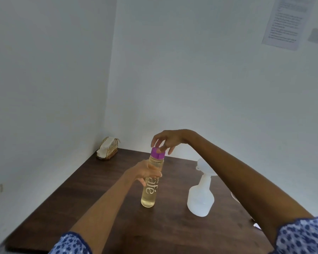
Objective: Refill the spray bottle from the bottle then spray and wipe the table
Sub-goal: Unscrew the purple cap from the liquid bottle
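A clear bottle (pixel 149 193) of pale yellow liquid stands upright on the dark wooden table (pixel 103 189). My left hand (pixel 142 173) wraps around its upper body. My right hand (pixel 166 141) reaches over from the right, its fingertips on the bottle's purple cap (pixel 157 153). To the right stands a translucent white spray bottle (pixel 200 198) without its spray head, a white funnel (pixel 205 166) sitting in its neck. My right forearm passes over the funnel's far side.
A gold wire holder with white napkins (pixel 107 148) sits in the table's far left corner against the walls. A small pale object (pixel 234 196) peeks out beside my right forearm. Paper notices (pixel 286 21) hang on the right wall.
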